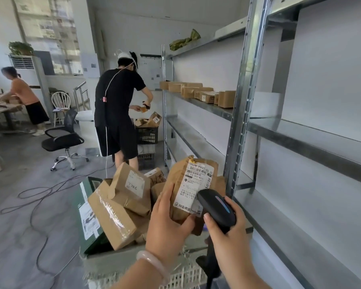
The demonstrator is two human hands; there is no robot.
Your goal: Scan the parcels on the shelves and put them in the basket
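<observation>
Left hand [169, 222] grips a brown paper parcel [188, 184] from its lower left, fingers curled behind, thumb over the bottom front edge. The parcel is held up off the pile, above the right side of the basket [181, 276], just in front of the shelf rack's upright [246, 90].

Its white label [196, 184] faces the camera. The top line reads roughly "502B P021-00 69", the bottom line "抖音商城" next to a round logo. The small print and barcode in between are too blurred to read.

Right hand [227, 232] is wrapped round the handle of a black scanner [216, 207]. The scanner head covers the label's lower right corner, and the handle's lower end is hidden behind the wrist.

The basket is white lattice, cut off by the bottom edge of the frame, with a heap of parcels in it:
- a kraft box [131, 188] with "786" handwritten on its label
- a taped carton [113, 217] below that
- a dark green box [88, 215] at the basket's left edge, print unreadable

More small cartons [196, 92] line the front edge of the far middle shelf, markings not legible. A green bundle [184, 40] lies on the top shelf.

A person in black [117, 113] stands at a dark crate [147, 134], hands partly hidden. Another person in orange [25, 94] leans over a surface at far left. An office chair [65, 138] and loose cables [35, 205] are on the floor.
</observation>
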